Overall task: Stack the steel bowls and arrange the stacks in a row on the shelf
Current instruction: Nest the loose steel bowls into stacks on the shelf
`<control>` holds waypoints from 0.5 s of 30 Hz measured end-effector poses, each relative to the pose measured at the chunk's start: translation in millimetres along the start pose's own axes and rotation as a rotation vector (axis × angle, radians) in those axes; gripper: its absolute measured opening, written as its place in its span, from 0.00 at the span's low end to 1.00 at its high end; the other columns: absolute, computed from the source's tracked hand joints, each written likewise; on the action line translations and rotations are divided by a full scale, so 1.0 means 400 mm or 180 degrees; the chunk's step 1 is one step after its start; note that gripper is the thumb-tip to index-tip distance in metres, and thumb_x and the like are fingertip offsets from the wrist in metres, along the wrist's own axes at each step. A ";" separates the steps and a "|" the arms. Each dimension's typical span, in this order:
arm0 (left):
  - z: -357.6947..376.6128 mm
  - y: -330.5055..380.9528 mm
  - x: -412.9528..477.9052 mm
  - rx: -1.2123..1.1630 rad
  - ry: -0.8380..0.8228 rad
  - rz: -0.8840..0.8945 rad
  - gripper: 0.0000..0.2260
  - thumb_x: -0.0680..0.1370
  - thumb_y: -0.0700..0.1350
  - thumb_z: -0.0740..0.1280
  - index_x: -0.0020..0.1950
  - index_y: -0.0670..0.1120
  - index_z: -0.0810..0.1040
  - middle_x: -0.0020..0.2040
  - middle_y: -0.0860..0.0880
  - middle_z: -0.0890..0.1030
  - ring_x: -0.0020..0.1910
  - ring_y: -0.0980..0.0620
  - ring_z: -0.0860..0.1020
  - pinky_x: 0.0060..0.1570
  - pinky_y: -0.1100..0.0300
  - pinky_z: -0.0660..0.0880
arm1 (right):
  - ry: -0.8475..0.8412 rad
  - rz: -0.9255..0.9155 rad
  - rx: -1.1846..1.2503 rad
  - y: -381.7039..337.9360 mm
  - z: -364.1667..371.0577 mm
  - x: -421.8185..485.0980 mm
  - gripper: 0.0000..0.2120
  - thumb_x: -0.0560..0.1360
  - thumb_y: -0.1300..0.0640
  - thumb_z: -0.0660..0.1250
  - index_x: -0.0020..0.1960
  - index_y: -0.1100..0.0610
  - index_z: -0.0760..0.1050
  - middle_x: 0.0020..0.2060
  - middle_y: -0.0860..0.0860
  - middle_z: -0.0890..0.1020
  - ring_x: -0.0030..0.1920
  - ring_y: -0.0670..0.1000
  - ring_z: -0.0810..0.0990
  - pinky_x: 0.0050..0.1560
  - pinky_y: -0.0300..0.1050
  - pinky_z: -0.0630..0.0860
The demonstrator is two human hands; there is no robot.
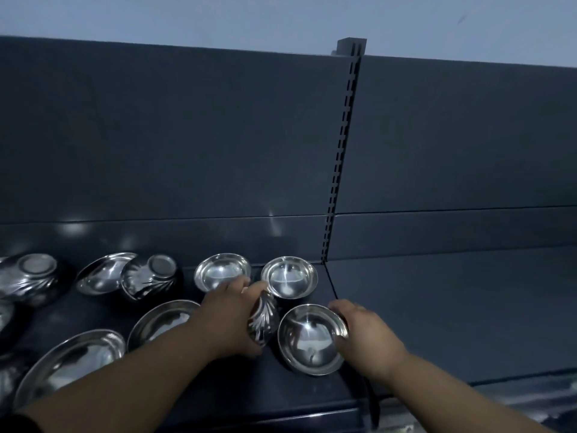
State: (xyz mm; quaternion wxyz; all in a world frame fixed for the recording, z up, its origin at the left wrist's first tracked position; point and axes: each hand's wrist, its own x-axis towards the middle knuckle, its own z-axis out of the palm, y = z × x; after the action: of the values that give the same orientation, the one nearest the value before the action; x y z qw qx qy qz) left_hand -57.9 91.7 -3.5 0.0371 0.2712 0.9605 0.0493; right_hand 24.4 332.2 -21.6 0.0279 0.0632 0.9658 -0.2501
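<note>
Gripping a fluted bowl (262, 320) of polished steel, left hand (229, 310) curled round it from the left; bowl turned on its side, leaf-pattern outer wall uppermost, mouth not visible; held low over the front right part of the shelf (312, 404), contact with the deck not discernible. Clasped at its right rim by the bent fingers of the right hand (365, 329): a plain bowl (309, 339), mouth up, tipped slightly toward the viewer, mirror-bright inside, just beside the fluted bowl and close to the shelf's right edge. Placed behind both, near the back panel (187, 135): a rear-left bowl (222, 271) and a rear-right bowl (288, 281), small, upright, close but apart. Scattered further left: a far inverted bowl (34, 275) and a near inverted bowl (153, 276), flat bases up, walls fluted; a tilted bowl (103, 271) leaning beside the latter; a mid wide bowl (162, 320) and a front wide bowl (75, 360) toward the front edge. Bounded on the right by a seam below the slotted upright (340, 151); beyond it, an adjoining shelf (437, 307) of dark open surface.
</note>
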 end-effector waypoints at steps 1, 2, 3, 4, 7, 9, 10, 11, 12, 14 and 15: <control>-0.012 0.001 -0.004 -0.0119 0.0131 -0.0056 0.52 0.56 0.63 0.74 0.76 0.57 0.54 0.75 0.50 0.61 0.71 0.47 0.64 0.69 0.52 0.66 | -0.0017 -0.0062 0.0050 0.005 -0.002 0.001 0.16 0.74 0.54 0.64 0.61 0.46 0.72 0.55 0.48 0.80 0.53 0.49 0.79 0.54 0.45 0.77; -0.023 0.003 -0.009 -0.0307 0.0260 -0.0137 0.51 0.57 0.62 0.75 0.76 0.57 0.55 0.74 0.51 0.61 0.71 0.48 0.64 0.70 0.54 0.65 | -0.0017 -0.0126 0.0092 0.008 -0.004 0.001 0.17 0.74 0.54 0.65 0.62 0.46 0.72 0.55 0.48 0.80 0.54 0.48 0.79 0.55 0.44 0.77; -0.032 0.003 -0.015 -0.0580 0.0395 -0.0241 0.51 0.57 0.60 0.76 0.76 0.57 0.56 0.74 0.52 0.61 0.71 0.49 0.64 0.71 0.55 0.64 | 0.0007 -0.0184 0.0136 0.010 -0.006 0.001 0.18 0.74 0.53 0.66 0.63 0.46 0.71 0.56 0.47 0.79 0.54 0.47 0.78 0.56 0.42 0.76; -0.041 0.005 -0.021 -0.0936 0.0563 -0.0361 0.51 0.56 0.59 0.77 0.75 0.56 0.58 0.73 0.52 0.63 0.71 0.51 0.64 0.71 0.56 0.63 | 0.0068 -0.0247 0.0178 0.011 -0.009 0.002 0.20 0.74 0.51 0.67 0.65 0.46 0.71 0.58 0.47 0.78 0.56 0.46 0.78 0.57 0.40 0.75; -0.065 0.033 -0.045 -0.2309 0.1031 -0.0835 0.49 0.55 0.57 0.81 0.73 0.56 0.62 0.66 0.54 0.71 0.64 0.55 0.72 0.67 0.57 0.69 | 0.0406 -0.0637 0.0471 -0.004 -0.027 0.015 0.24 0.74 0.47 0.70 0.68 0.45 0.70 0.62 0.42 0.76 0.61 0.43 0.75 0.62 0.37 0.71; -0.071 0.071 -0.057 -0.3462 0.0958 -0.1063 0.47 0.56 0.53 0.83 0.71 0.53 0.65 0.60 0.54 0.78 0.58 0.55 0.78 0.60 0.57 0.74 | 0.0456 -0.0846 0.0989 -0.030 -0.048 0.033 0.24 0.74 0.48 0.71 0.68 0.43 0.70 0.62 0.40 0.76 0.62 0.41 0.75 0.63 0.36 0.71; -0.072 0.090 -0.059 -0.4023 0.0818 -0.1060 0.46 0.56 0.53 0.82 0.70 0.50 0.66 0.58 0.51 0.81 0.55 0.52 0.80 0.57 0.56 0.76 | 0.0392 -0.0894 0.1280 -0.044 -0.058 0.043 0.25 0.74 0.49 0.72 0.68 0.41 0.69 0.61 0.39 0.76 0.60 0.40 0.76 0.61 0.35 0.72; -0.069 0.102 -0.061 -0.4542 0.0658 -0.0999 0.45 0.57 0.53 0.81 0.70 0.47 0.67 0.57 0.47 0.82 0.54 0.49 0.82 0.55 0.54 0.77 | 0.0279 -0.0898 0.1529 -0.057 -0.068 0.054 0.25 0.74 0.50 0.72 0.69 0.39 0.69 0.60 0.39 0.77 0.59 0.39 0.77 0.59 0.33 0.72; -0.070 0.116 -0.063 -0.4965 0.0492 -0.0919 0.43 0.59 0.53 0.80 0.70 0.43 0.69 0.57 0.43 0.82 0.53 0.45 0.82 0.54 0.51 0.77 | 0.0143 -0.0872 0.1723 -0.069 -0.076 0.065 0.25 0.74 0.51 0.71 0.69 0.39 0.69 0.58 0.39 0.78 0.57 0.39 0.78 0.57 0.32 0.73; -0.074 0.143 -0.070 -0.5414 0.0197 -0.0628 0.30 0.67 0.52 0.75 0.65 0.40 0.75 0.57 0.37 0.81 0.51 0.42 0.81 0.53 0.49 0.76 | -0.0083 -0.0823 0.1986 -0.080 -0.083 0.083 0.21 0.75 0.54 0.71 0.65 0.40 0.72 0.55 0.43 0.82 0.53 0.43 0.81 0.56 0.35 0.77; -0.078 0.157 -0.072 -0.5519 0.0143 -0.0528 0.23 0.71 0.52 0.71 0.61 0.41 0.79 0.56 0.38 0.82 0.51 0.43 0.81 0.52 0.50 0.76 | -0.0123 -0.0817 0.2018 -0.083 -0.084 0.091 0.17 0.76 0.55 0.70 0.62 0.42 0.75 0.51 0.47 0.84 0.51 0.47 0.83 0.57 0.40 0.79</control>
State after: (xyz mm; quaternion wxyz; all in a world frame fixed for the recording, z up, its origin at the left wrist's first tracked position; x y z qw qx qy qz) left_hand -4.2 127.4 35.9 0.2150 0.0754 0.6015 0.7657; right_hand -16.8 323.7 20.5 -0.0065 -0.0581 0.8393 -0.5405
